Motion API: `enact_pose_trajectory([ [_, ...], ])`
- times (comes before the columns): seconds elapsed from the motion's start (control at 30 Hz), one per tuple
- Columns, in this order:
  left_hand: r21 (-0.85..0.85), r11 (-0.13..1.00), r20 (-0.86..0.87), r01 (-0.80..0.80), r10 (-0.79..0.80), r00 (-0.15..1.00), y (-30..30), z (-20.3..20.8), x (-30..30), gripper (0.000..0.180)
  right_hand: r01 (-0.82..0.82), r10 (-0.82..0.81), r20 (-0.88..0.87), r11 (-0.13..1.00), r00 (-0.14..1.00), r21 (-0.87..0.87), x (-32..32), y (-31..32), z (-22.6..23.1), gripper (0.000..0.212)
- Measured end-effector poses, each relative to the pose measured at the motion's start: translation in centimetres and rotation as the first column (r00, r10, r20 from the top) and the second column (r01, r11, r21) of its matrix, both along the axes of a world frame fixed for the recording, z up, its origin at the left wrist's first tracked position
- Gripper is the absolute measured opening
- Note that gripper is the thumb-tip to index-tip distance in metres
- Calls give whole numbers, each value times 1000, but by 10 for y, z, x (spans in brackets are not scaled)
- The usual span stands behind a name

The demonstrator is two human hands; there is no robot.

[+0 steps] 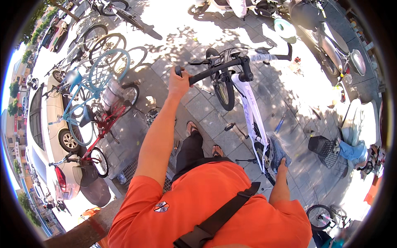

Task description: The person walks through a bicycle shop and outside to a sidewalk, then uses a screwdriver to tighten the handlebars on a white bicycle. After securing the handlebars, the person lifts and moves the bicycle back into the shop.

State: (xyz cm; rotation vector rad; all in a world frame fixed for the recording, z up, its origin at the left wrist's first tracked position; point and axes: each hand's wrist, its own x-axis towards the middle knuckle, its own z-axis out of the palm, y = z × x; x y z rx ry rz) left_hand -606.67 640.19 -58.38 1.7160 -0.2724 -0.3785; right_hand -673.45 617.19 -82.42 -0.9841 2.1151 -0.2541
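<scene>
A white bicycle [250,107] stands upright in front of me on the paving, its black handlebar [219,67] reaching across and its front wheel [224,94] below. My left hand [179,84] is wrapped round the left handlebar grip. Behind the frame, the dark saddle [278,153] is covered in clear plastic. My right hand [282,167] holds the saddle's rear right edge, with some fingers hidden. Clear wrapping [263,58] also covers part of the right side of the bar. A crank pedal [230,127] sticks out toward my feet.
A blue-handled tool [280,124] lies right of the bicycle. Beyond it are a black wire basket [326,151] and a parked scooter [331,49]. On the left stand a light-blue bicycle [76,107], a red bicycle [101,128] and a car [39,120]. A metal grate [131,169] lies near my left.
</scene>
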Motion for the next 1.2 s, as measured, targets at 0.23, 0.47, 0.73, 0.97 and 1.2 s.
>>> enact_pose_trajectory([
  [0.23, 45, 999, -16, -13, 14, 1000, -17, -11, 195, 19, -69, 71, -88, 997, 994, 31, 220, 0, 41, 117],
  [0.47, 68, 995, -93, -79, 85, 992, -24, -33, 382, 20, -142, 143, -200, 990, 969, 21, 427, -22, 25, 109],
  [0.73, -18, 994, -98, -111, 109, 989, -51, -31, 599, 23, -16, 2, -203, 998, 979, -67, 644, -48, -11, 109],
  [0.97, -45, 988, -126, -151, 144, 982, -61, -38, 796, 24, -53, 50, -130, 998, 990, -21, 854, -69, -4, 113],
  [1.2, -63, 992, -66, -112, 108, 992, -56, -54, 1001, 27, -138, 130, -68, 984, 989, -113, 1021, -72, -38, 108],
])
